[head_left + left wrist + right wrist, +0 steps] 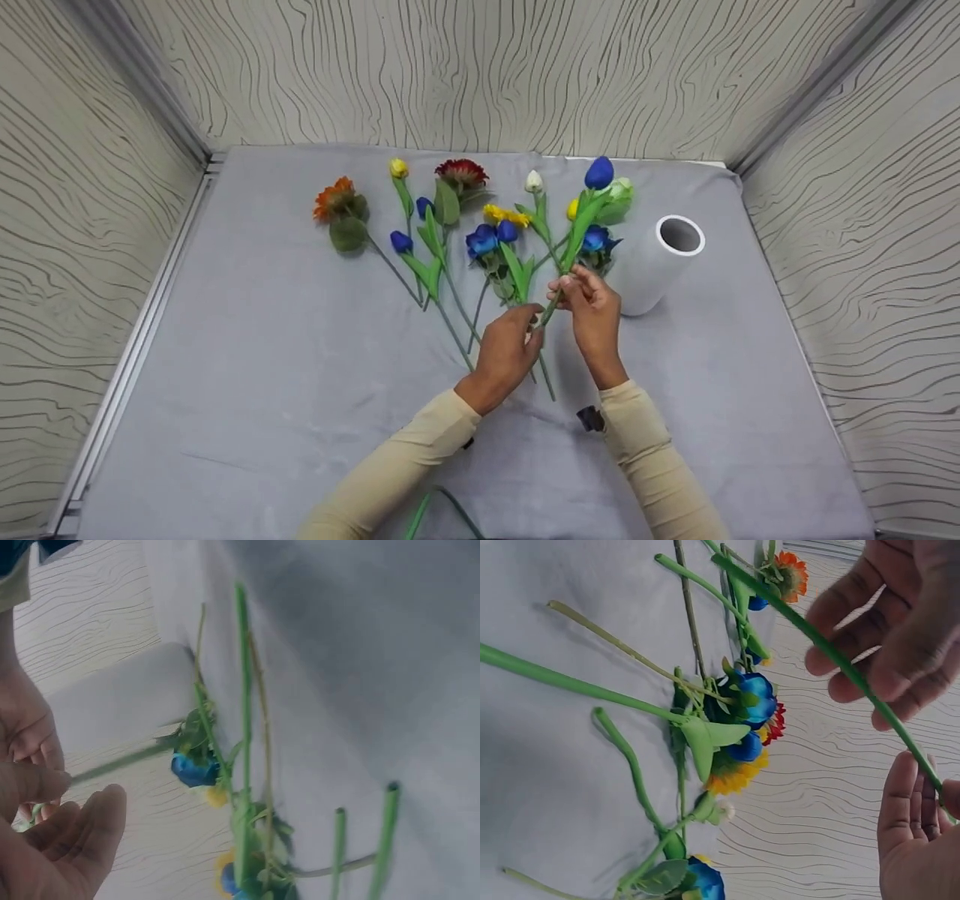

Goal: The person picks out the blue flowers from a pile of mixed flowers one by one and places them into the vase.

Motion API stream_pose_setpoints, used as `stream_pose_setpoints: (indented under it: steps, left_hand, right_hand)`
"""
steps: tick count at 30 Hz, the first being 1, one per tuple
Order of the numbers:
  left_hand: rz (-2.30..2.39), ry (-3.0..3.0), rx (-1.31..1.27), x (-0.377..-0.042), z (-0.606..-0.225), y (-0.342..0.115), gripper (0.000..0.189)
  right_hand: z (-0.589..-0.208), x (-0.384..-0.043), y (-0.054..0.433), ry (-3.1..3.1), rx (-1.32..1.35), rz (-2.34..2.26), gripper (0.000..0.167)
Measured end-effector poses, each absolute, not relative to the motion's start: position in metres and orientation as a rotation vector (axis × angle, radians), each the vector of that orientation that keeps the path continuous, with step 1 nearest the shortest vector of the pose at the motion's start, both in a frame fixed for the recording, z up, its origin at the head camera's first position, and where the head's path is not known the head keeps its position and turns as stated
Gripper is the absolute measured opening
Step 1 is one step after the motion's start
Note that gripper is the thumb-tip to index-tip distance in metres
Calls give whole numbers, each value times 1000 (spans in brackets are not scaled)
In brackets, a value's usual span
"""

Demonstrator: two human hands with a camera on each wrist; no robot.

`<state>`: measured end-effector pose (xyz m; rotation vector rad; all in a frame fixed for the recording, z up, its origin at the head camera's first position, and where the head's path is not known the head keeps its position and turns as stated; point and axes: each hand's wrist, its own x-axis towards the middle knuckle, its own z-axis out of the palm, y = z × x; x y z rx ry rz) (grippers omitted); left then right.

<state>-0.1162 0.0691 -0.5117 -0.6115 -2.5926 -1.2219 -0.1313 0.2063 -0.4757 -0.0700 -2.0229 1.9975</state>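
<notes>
Now, right hand [596,319] pinches a blue tulip [599,173] by its stem, left hand [508,351] grips lower down, tulip over grey cloth [247,390], loose flowers [461,174] leftward, white vase [651,274] on the right.

The vase [651,274] looks smooth and matt, the grey cloth [247,375] dull — the green stem [834,657] smooth, perhaps plastic.
</notes>
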Motion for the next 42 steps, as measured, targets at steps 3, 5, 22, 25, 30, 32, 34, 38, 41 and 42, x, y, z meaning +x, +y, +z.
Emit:
stream_pose_setpoints:
  steps: [3, 5, 22, 25, 30, 32, 34, 38, 41, 42]
  left_hand:
    - [-1287, -2545, -600, -123, -501, 69, 26]
    - [-1369, -2500, -574, -128, -492, 69, 29]
    - [-1813, -2214, -430, -150, -456, 81, 23]
    - [-1840, -2195, -403, -151, -456, 81, 22]
    - [-1877, -2186, -382, -151, -456, 83, 19]
    - [-1877, -2197, -382, -151, -455, 84, 18]
    - [-1871, -2210, -387, -152, -454, 85, 16]
    - [-1829, -2218, -417, -153, -449, 85, 14]
    - [-1816, -2188, -440, -156, -443, 84, 10]
    - [-1818, -2175, -447, -157, -440, 84, 9]
  right_hand:
    - [-462, -124, 203, -2063, -30, 1925, 31]
    - [-452, -119, 200, -2098, 0, 1876, 31]
    - [-479, -124, 204, -2151, 274, 1054, 21]
    - [-479, -124, 205, -2147, 276, 999, 20]
    - [-481, -125, 207, -2152, 273, 1025, 20]
    - [-484, -126, 208, -2164, 262, 1031, 21]
    - [-488, -126, 209, -2180, 245, 1035, 22]
    - [-495, -125, 215, -2176, 178, 1085, 26]
    - [-496, -126, 223, -2108, 91, 1137, 34]
    - [-497, -127, 226, -2073, 56, 1141, 37]
